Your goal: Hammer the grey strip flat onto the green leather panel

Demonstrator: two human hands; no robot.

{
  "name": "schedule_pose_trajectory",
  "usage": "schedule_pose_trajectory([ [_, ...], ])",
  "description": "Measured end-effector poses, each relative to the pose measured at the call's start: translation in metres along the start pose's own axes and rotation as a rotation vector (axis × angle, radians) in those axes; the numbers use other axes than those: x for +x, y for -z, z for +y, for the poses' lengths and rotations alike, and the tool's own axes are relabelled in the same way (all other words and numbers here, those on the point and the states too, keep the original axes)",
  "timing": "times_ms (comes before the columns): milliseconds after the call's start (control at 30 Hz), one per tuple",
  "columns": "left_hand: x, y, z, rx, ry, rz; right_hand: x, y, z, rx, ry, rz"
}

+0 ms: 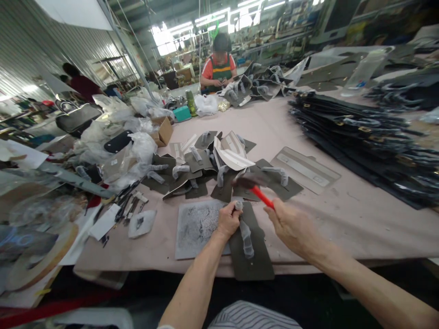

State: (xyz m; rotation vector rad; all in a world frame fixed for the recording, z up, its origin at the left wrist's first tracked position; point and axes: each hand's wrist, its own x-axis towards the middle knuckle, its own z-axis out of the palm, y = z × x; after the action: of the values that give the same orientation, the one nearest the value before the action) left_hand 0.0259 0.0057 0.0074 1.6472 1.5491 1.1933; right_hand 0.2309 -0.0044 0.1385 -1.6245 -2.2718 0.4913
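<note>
My left hand (pixel 229 219) is closed round a short upright punch-like tool (pixel 238 205), its pale round top showing above the fingers. Under it lies a dark olive panel (pixel 252 267), with a plastic-wrapped strap (pixel 247 240) on its face. The panel partly overlaps a worn grey slab (pixel 192 228) and reaches past the table's front edge. In my right hand (pixel 286 224) is a hammer (pixel 262 196) with a red handle. Its head is blurred and hangs above the tool, apart from it. Whatever the tool's lower end touches is hidden.
Beyond the slab lie several similar panels (pixel 199 160) with wrapped straps. A tall stack of black pieces (pixel 360 141) stands on the right, beside a flat grey panel (pixel 307 169). Plastic bags (pixel 142 148) and small tools (pixel 128 205) crowd the left. A person (pixel 218 68) sits across the table.
</note>
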Motion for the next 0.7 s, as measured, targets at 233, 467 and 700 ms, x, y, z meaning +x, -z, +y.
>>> schedule_pose_trajectory([
  [233,-0.001,0.001,0.002,-0.064,-0.007,0.002,-0.014,-0.031,0.064,-0.095,-0.126,-0.287],
  [467,-0.001,0.003,0.002,-0.074,0.015,-0.02,-0.036,-0.07,0.099,-0.252,-0.162,-0.103],
  [700,0.004,-0.001,0.005,-0.246,0.086,0.002,-0.031,-0.105,-0.014,0.212,0.066,-0.191],
])
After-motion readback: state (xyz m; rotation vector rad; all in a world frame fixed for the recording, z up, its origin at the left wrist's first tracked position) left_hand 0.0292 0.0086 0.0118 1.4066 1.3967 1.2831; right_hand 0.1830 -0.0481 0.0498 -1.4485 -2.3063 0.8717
